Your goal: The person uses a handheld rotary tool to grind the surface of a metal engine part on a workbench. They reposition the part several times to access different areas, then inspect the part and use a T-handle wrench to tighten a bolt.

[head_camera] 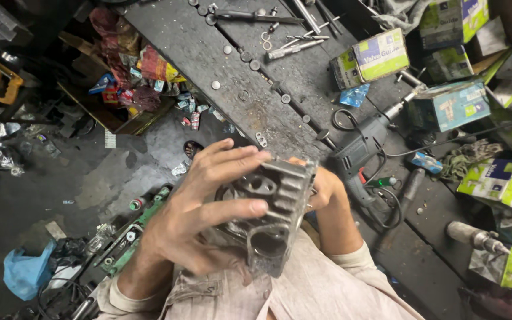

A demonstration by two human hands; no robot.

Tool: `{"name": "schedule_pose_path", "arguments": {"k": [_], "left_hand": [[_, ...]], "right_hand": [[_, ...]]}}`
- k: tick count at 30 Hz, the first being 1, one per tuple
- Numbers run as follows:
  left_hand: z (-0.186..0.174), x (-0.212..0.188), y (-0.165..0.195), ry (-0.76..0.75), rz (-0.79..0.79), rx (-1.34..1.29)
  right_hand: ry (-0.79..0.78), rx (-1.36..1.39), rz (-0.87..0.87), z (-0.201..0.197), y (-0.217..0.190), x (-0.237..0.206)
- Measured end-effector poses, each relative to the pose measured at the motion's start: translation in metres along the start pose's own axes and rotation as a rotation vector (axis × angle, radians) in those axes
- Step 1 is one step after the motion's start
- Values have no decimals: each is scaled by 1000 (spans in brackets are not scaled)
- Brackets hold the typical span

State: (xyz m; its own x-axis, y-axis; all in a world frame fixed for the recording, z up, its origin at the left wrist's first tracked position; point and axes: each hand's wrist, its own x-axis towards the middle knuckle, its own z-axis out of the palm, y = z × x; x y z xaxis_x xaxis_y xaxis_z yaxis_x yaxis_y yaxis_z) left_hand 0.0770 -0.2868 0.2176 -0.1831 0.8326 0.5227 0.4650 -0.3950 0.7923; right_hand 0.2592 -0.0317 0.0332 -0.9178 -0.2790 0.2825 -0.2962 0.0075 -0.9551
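Observation:
A grey cast-metal engine part with cooling fins and round ports (275, 204) is held up in front of my chest. My left hand (200, 204) wraps its near side, fingers spread over the top face and thumb across the middle. My right hand (326, 188) grips its far right side, mostly hidden behind the part. Both hands hold it above the edge of a dark metal workbench (232, 77).
A grey electric drill (360, 151) with its cord lies on the bench right of my hands. Several green-and-white cartons (380, 54) crowd the right side. Loose bolts, washers and rods (291, 41) lie at the top. The littered floor at left holds a blue bag (26, 272).

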Motion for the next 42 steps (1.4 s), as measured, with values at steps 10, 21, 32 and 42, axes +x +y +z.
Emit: {"name": "schedule_pose_path", "arguments": {"k": [10, 21, 32, 42], "left_hand": [[-36, -21, -18, -46, -61, 48], [-101, -82, -87, 405, -472, 22], [-143, -61, -193, 540, -267, -1513], [-148, -35, -225, 569, -64, -1899]], "right_hand": [[16, 52, 46, -17, -30, 62], [265, -557, -110, -84, 9, 157], [-929, -1670, 154, -103, -126, 527], [-1310, -1720, 629, -4, -51, 723]]}}
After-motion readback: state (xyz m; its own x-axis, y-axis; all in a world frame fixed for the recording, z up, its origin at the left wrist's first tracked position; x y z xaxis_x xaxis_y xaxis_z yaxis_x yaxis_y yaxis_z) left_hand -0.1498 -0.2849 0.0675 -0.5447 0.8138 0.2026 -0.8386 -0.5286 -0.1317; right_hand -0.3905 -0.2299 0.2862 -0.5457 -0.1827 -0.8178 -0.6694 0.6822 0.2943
